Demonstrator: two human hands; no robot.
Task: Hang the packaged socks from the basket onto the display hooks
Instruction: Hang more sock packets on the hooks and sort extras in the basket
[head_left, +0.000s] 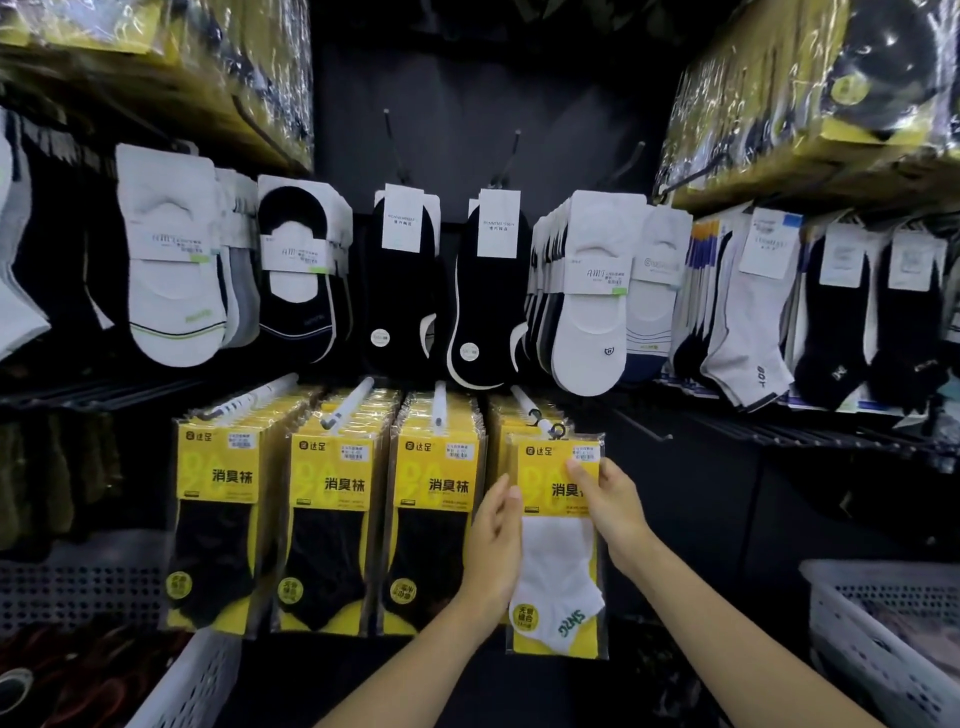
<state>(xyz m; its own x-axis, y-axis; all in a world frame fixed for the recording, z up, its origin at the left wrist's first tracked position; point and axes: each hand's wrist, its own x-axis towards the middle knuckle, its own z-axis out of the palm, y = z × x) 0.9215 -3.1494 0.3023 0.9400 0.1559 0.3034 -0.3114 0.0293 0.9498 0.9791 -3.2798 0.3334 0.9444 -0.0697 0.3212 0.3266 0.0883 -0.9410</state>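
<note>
A yellow pack of white socks (558, 577) hangs at the front of the rightmost lower display hook (537, 415). My left hand (496, 540) touches the pack's left edge with nearly straight fingers. My right hand (610, 506) pinches the pack's upper right part, thumb on the front. To the left, three more hooks carry rows of yellow packs of black socks (332, 519). A white basket (883, 639) stands at the lower right; its contents are blurred.
Above hang rows of carded no-show socks (592, 296) on black hooks, with two bare hooks (392, 145) over the middle. Wrapped yellow packs (810, 104) fill the top shelves. Another white basket (192, 680) sits at the lower left.
</note>
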